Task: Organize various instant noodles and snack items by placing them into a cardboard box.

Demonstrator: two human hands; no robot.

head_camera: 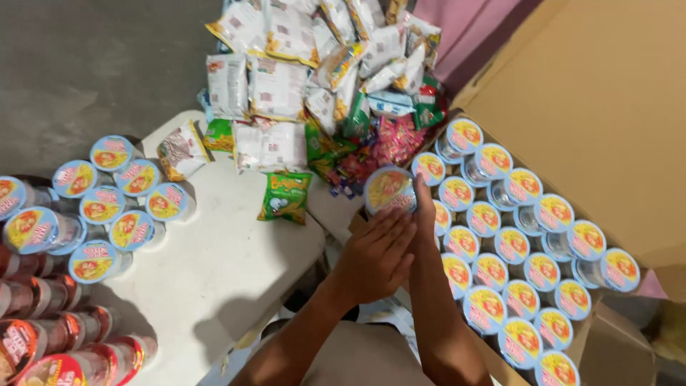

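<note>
A: Far left, what lies on the tabletop [214, 264]?

B: Blue-lidded cups [114, 196] standing in a cluster at its left edge, and red-lidded cups [50, 343] lying at the near left. A green packet [286, 196] lies alone at mid-tabletop, and a heap of snack packets [321, 78] rises at the far side.

A: And the hands?

B: The left hand [375, 254] lies with fingers extended, flat against the right forearm, its grip open and holding nothing. The right hand [421, 204] is raised, its grip closed round one cup [389, 189], which is held lid-up in the air between the packets and the box [572, 107].

A: The box at right?

B: Open, filled with rows of like cups [522, 264], lids upward.

A: Which step is this?

B: Judged from the picture, a single cup is in transfer between box and tabletop; the direction cannot be told. The next move calls for a steady hold and a free standing place among the clustered cups.
</note>
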